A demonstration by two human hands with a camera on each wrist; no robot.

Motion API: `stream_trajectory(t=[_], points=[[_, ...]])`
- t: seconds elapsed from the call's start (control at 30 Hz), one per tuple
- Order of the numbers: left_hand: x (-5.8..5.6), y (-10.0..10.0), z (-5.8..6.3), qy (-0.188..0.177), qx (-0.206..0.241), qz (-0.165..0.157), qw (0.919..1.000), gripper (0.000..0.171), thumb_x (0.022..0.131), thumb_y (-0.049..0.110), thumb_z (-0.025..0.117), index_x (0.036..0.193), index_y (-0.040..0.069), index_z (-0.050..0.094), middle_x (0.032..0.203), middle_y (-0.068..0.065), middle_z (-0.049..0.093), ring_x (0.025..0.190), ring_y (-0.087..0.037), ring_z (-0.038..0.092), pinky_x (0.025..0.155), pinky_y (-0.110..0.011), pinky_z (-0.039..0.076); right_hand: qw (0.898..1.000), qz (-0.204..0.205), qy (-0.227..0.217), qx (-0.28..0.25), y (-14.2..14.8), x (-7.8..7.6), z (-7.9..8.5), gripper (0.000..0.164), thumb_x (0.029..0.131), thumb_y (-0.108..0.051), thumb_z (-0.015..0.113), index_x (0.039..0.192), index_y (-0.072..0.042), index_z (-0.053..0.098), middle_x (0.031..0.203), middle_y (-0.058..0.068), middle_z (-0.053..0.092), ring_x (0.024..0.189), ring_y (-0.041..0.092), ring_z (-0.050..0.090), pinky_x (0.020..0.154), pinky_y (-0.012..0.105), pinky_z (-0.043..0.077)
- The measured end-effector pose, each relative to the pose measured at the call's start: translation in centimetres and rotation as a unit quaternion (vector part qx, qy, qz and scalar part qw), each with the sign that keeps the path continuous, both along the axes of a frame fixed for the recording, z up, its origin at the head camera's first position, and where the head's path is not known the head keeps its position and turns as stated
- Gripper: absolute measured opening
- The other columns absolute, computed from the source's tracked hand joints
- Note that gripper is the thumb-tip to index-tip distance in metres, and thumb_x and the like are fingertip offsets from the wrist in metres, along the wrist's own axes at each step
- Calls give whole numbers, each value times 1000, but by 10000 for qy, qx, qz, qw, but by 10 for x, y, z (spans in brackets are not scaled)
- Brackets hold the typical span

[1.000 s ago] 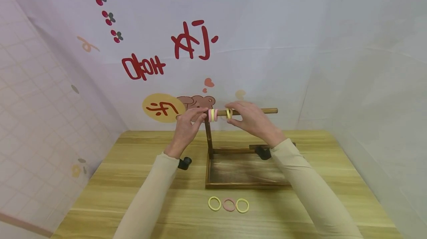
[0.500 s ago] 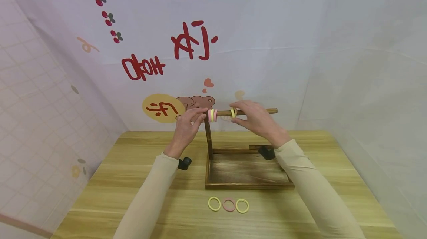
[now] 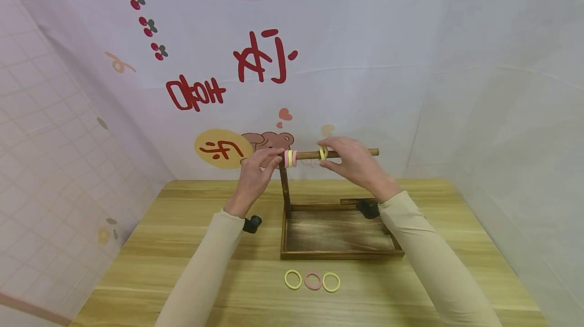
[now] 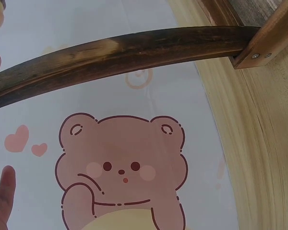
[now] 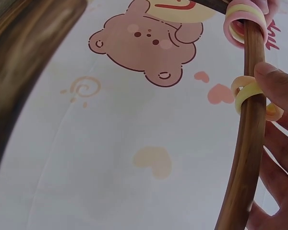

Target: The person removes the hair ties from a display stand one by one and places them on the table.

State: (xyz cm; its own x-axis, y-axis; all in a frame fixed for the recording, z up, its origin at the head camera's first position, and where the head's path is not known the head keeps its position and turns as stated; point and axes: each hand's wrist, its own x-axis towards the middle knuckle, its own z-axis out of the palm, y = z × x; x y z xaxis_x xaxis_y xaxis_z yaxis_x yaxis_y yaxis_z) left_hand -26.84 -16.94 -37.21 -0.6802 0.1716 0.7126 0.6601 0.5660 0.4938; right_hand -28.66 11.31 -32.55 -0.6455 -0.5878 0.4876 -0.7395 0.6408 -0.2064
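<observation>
A dark wooden stand has an upright post (image 3: 285, 190) at its left and a horizontal rod (image 3: 308, 155) on top. Two pink hair ties and one yellow hair tie (image 3: 290, 158) sit side by side at the rod's left end. There my left hand (image 3: 256, 175) pinches the top of the post between thumb and forefinger. Further right along the rod, my right hand (image 3: 356, 165) pinches another yellow hair tie (image 3: 323, 153). This tie loops round the rod, its band looking crossed in the right wrist view, where the right thumb (image 5: 278, 86) presses at it.
The stand's shallow tray base (image 3: 342, 254) rests on the wood-grain table (image 3: 205, 246). In front of it lie a yellow hair tie (image 3: 293, 271), a pink one (image 3: 306, 277) and another yellow one (image 3: 324, 277). A printed white sheet (image 3: 365, 38) hangs behind.
My right hand has moved a little to the right along the rod with the yellow hair tie. The left hand and the three ties at the post stay put.
</observation>
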Motion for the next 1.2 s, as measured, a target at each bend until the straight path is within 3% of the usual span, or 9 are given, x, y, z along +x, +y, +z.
stream_trajectory(t=[1.2], points=[[-1, -1, -1, 95, 15, -69, 9999, 25, 100, 10, 70, 123, 2, 75, 118, -15, 75, 122, -38, 64, 103, -54, 50, 9997, -251, 39, 11, 18, 4, 0, 53, 92, -23, 82, 138, -4, 65, 134, 16, 67, 123, 35, 63, 106, 55, 47]])
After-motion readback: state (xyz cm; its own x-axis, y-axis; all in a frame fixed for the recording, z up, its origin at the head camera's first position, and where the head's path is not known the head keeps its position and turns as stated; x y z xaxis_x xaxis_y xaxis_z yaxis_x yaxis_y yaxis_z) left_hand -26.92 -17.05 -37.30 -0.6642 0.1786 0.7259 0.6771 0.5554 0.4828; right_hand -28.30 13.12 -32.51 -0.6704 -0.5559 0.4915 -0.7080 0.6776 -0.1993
